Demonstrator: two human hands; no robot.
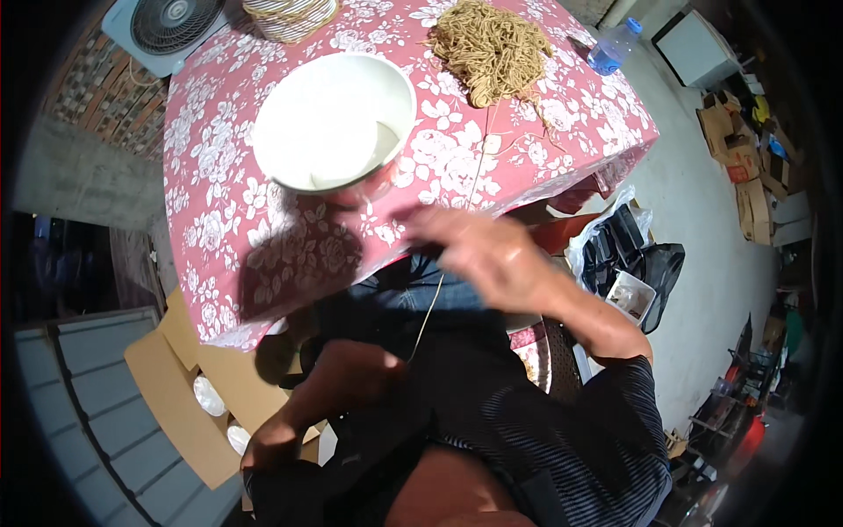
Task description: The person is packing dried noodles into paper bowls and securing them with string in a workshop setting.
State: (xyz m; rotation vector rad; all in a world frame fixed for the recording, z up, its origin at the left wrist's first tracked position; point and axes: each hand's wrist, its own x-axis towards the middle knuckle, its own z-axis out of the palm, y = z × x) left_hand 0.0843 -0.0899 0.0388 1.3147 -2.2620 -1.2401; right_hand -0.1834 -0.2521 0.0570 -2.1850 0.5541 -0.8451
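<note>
A tangled heap of tan twine [488, 51] lies on the far right part of the table. One thin strand [428, 318] runs from it over the near table edge and down to my lap. My left hand [362, 371], in shadow low in front of my body, is closed on the strand's lower end. Above my lap, at the table edge, my right hand [492, 256] is smeared by motion. The strand passes close to its fingers, and whether they grip it cannot be made out. A white bowl [397, 105] stands on the table beyond my hands.
A pink floral cloth [215, 233] covers the table. Near its far edge are a wicker basket [294, 19], a blue fan [167, 26] and a plastic bottle [615, 48]. An opened cardboard box [167, 386] sits at lower left; black bags [659, 277] are at right.
</note>
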